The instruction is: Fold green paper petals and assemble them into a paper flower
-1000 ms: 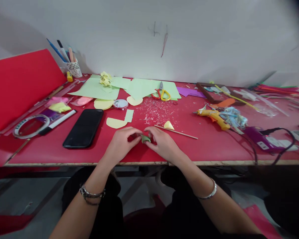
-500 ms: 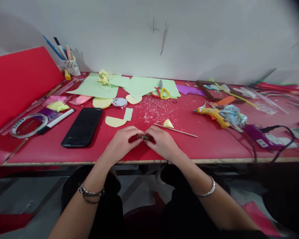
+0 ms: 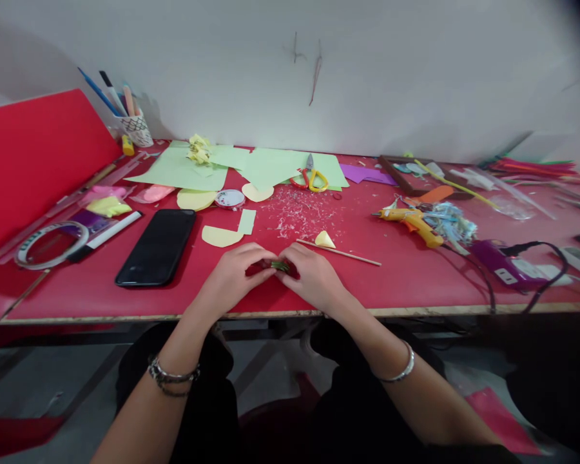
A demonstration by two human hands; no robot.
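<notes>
Both my hands meet near the front edge of the red table (image 3: pixel 406 283). My left hand (image 3: pixel 234 276) and my right hand (image 3: pixel 312 277) pinch a small green and red paper piece (image 3: pixel 279 265) between their fingertips. Most of the piece is hidden by my fingers. A thin wooden stick (image 3: pixel 341 253) lies just beyond my right hand, with a small yellow paper cone (image 3: pixel 325 240) beside it. A yellow paper cutout (image 3: pixel 220 236) lies just beyond my left hand.
A black phone (image 3: pixel 157 247) lies left of my hands. Farther left are a tape roll (image 3: pixel 48 243) and a marker. Green paper sheets (image 3: pixel 270 167), scissors (image 3: pixel 312 177) and paper shavings sit behind. A yellow glue gun (image 3: pixel 413 222) and cables lie to the right.
My fingertips have closed in over the green piece, which shows less than before. The view has shifted slightly; both hands stay in the same spot.
</notes>
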